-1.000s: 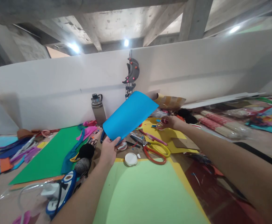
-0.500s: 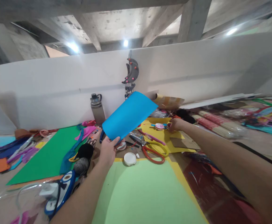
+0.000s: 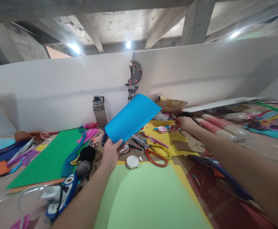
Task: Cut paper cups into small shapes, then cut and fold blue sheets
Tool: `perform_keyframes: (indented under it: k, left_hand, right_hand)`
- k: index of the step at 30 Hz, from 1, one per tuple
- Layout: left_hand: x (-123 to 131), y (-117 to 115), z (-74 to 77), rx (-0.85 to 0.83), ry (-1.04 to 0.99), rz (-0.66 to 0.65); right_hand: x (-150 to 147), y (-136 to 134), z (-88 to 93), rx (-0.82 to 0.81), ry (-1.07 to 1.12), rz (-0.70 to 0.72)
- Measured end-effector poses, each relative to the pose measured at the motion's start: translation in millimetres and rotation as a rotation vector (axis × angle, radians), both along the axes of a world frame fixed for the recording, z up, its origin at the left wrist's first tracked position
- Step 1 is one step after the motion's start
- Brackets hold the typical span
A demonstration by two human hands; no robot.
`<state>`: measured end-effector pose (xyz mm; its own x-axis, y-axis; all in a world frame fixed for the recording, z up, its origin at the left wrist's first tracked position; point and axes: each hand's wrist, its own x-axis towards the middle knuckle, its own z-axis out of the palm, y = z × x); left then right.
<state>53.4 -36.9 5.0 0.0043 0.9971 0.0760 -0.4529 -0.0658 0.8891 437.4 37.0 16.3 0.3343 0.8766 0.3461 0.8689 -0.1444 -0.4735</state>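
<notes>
My left hand (image 3: 111,152) pinches the lower edge of a curved blue sheet (image 3: 132,119), thumb on top, and holds it up above the clutter. My right hand (image 3: 186,123) reaches to the far side of the yellow sheet (image 3: 177,137), fingers curled down by a small dark red-orange thing; what they grip is too small to tell. Just left of it lie a dark red round tape reel (image 3: 174,128) and a white-and-pink one (image 3: 162,129). Nearer me are scissors with red and yellow handles (image 3: 156,158) and a white round lid (image 3: 132,162).
A pale green sheet (image 3: 148,197) spreads in front of me. To the left are a green sheet (image 3: 43,159), yarn balls (image 3: 83,169) and a blue-and-white power strip (image 3: 63,194). A bottle (image 3: 100,113) stands by the white partition (image 3: 57,92); bundled sticks (image 3: 217,127) lie right.
My right hand has moved from beside the tape reels slightly up and to the right, uncovering the dark red reel. My left hand and the blue sheet stay nearly still.
</notes>
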Motion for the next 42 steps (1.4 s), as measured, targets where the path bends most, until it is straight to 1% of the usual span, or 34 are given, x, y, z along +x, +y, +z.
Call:
perform_keyframes:
  k: [2,4,7,9,12,13,14,15,17,19,21,23,25,27,30,33,38,42]
  left_hand:
    - [0.2,0.1,0.2,-0.009,0.003,0.001]
    - [0.3,0.2,0.6,-0.015,0.009,0.004]
    - [-0.7,0.8,1.2,-0.005,0.01,0.006]
    - [-2.2,1.5,1.6,0.01,-0.003,0.002]
    - [-5.1,3.1,3.2,0.021,-0.028,0.001]
    - [-6.0,3.5,4.4,0.019,-0.037,0.006]
    - [-6.8,3.8,6.1,0.015,-0.045,0.015]
    - [-7.4,3.8,8.2,0.012,-0.054,0.025]
    - [-8.3,2.8,13.5,0.01,-0.069,0.042]
    - [-8.9,0.8,19.1,0.015,-0.065,0.046]
    - [-9.3,-1.3,23.0,0.017,-0.042,0.026]
    - [-9.5,-2.2,23.9,0.005,-0.012,-0.002]
    - [-9.3,-1.6,21.9,-0.015,0.013,-0.02]
    - [-9.0,-0.2,18.5,-0.029,0.029,-0.032]
    - [-9.1,1.1,14.8,-0.037,0.038,-0.052]
    - [-10.2,0.6,14.9,-0.048,0.008,-0.044]
    - [-11.0,2.5,15.6,-0.044,-0.047,0.021]
    - [-9.7,5.3,12.9,-0.054,-0.017,-0.005]
  right_hand:
    - [-5.3,-2.6,14.8,-0.026,0.009,-0.003]
    - [-22.1,-6.3,28.5,-0.005,0.05,-0.001]
    - [-70.8,-21.8,42.9,0.14,0.411,0.092]
    - [-112.9,-42.2,47.1,0.229,0.521,0.208]
    - [-173.0,-80.6,45.0,0.339,0.583,0.399]
    - [-189.1,-92.1,42.2,0.339,0.588,0.45]
    - [-202.5,-101.6,38.4,0.321,0.596,0.473]
    - [-213.0,-108.6,33.9,0.295,0.604,0.465]
    - [-225.9,-114.7,23.3,0.272,0.615,0.445]
    - [-230.2,-113.0,12.1,0.353,0.555,0.486]
    - [-229.5,-108.0,2.5,0.43,0.421,0.572]
    - [-226.6,-102.7,-3.9,0.43,0.303,0.638]
    - [-223.2,-98.2,-6.6,0.388,0.25,0.661]
    - [-219.9,-94.4,-6.4,0.357,0.256,0.663]
    - [-215.7,-90.3,-3.1,0.352,0.304,0.669]
    - [-213.7,-89.8,0.7,0.362,0.332,0.685]
    - [-215.2,-93.6,3.7,0.378,0.349,0.697]
    - [-216.4,-94.3,3.8,0.362,0.41,0.702]
